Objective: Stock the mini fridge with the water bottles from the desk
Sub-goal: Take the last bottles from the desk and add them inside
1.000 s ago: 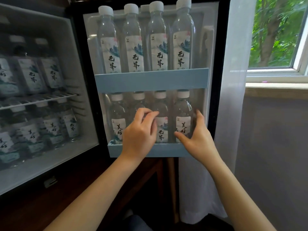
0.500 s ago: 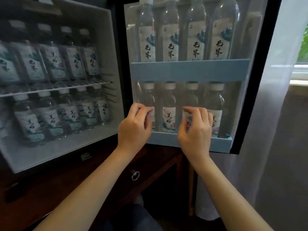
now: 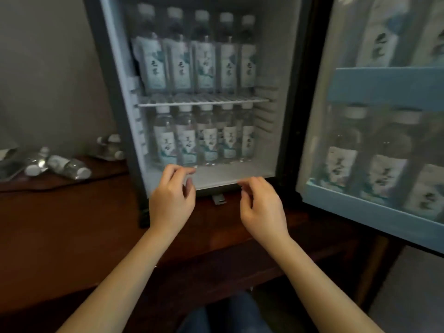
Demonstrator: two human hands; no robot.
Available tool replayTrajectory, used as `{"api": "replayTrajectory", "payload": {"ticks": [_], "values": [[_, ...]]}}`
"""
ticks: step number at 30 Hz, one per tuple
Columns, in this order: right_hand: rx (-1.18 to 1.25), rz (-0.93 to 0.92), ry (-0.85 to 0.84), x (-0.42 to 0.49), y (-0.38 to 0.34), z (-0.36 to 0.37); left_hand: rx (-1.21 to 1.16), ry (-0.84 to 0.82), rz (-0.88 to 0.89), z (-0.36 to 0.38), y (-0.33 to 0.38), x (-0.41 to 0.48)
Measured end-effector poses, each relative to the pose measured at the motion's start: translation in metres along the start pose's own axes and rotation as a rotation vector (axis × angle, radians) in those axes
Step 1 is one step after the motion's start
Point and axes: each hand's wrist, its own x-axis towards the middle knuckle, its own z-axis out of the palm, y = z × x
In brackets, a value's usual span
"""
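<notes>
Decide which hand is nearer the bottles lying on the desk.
Left. The left hand is right of the bottles, before the fridge; the right hand is farther right, toward the door.

hands off door bottles, hovering empty

Front row: upper-shelf bottles five; lower-shelf bottles five; left hand, right hand: two
</notes>
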Motion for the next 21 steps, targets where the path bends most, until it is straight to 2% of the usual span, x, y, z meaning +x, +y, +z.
{"api": "replayTrajectory", "payload": {"ticks": [9,13,17,21], "values": [[0.238,-0.161,-0.523,0.016,-0.073,0.126,0.236,0.024,-0.4,-0.072,-0.125,-0.031],[0.324,-0.219,-0.667,0.037,-0.108,0.165,0.353,-0.01,-0.555,-0.088,-0.179,-0.002],[0.312,-0.25,-0.77,0.06,-0.143,0.204,0.483,-0.064,-0.613,-0.096,-0.234,0.02],[0.161,-0.117,-0.847,0.093,-0.173,0.259,0.505,-0.042,-0.705,-0.105,-0.27,0.012]]}}
